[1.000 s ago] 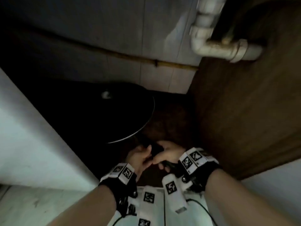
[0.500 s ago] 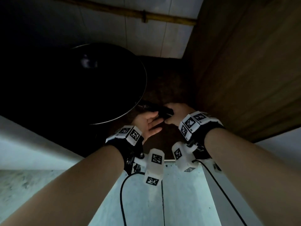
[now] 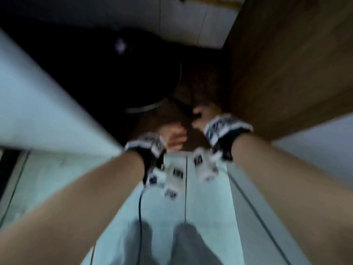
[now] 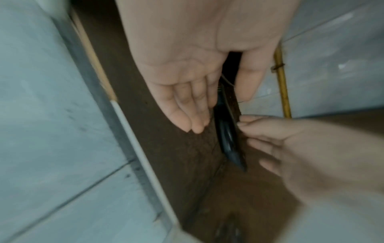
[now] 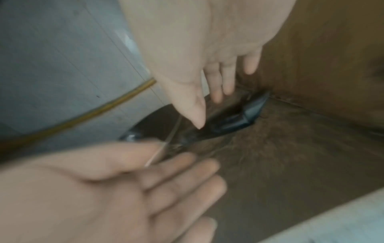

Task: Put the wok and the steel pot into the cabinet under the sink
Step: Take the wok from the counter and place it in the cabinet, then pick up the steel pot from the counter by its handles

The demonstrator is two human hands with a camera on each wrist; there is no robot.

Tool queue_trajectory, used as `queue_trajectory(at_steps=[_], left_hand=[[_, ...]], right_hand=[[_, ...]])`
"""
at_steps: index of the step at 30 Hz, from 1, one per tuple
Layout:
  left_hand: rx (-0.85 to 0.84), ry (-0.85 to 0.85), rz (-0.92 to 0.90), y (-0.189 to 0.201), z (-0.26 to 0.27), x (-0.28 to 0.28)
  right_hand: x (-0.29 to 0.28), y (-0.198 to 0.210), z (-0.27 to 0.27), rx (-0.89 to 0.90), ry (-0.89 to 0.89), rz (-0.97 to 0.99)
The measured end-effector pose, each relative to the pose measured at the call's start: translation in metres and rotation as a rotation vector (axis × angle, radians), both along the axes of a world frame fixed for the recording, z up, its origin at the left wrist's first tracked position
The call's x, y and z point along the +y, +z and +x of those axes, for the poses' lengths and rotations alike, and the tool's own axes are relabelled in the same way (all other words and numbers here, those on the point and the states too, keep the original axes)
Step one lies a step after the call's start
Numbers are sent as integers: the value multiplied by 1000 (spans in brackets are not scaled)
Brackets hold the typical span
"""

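The black wok [image 3: 114, 77] sits on the brown floor of the cabinet, its rim catching a little light. Its black handle [image 4: 226, 139] points toward me and lies free on the cabinet floor; the handle [image 5: 239, 118] also shows in the right wrist view. My left hand [image 3: 173, 138] is open, palm up with fingers straight, just short of the handle. My right hand [image 3: 200, 117] hovers open over the handle's end, its fingers [image 5: 218, 82] spread and not gripping it. The steel pot is not in view. The head view is blurred.
A brown wooden side panel [image 3: 286, 64] walls the cabinet on the right. A white panel [image 3: 38, 92] stands at the left. A yellow pipe [image 4: 282, 92] runs along the tiled back wall. Pale floor tiles [image 3: 206, 207] and my legs [image 3: 187, 245] are below.
Both hands have let go of the wok handle. The left hand has drawn back toward me, and the head view has pulled back and tilted down to the floor.
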State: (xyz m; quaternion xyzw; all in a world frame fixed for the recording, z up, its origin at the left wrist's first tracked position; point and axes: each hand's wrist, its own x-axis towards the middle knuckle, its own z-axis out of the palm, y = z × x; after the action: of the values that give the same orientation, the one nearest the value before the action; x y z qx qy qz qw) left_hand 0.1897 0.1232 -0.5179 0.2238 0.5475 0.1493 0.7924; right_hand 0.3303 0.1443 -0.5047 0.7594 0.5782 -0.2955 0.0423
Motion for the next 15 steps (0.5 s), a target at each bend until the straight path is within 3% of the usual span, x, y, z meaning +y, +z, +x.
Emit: queue_trajectory(at_steps=[4, 7, 10, 15], left_hand=[[25, -73, 43, 47, -5, -38], [8, -47, 17, 75, -18, -73], [85, 9, -16, 102, -38, -105], [120, 52, -63, 186, -79, -132]], right_hand=[[-36, 37, -13, 155, -23, -73], [-67, 54, -26, 231, -60, -59], [-95, 88, -44, 250, -64, -164], [-126, 170, -84, 265, 106, -252]])
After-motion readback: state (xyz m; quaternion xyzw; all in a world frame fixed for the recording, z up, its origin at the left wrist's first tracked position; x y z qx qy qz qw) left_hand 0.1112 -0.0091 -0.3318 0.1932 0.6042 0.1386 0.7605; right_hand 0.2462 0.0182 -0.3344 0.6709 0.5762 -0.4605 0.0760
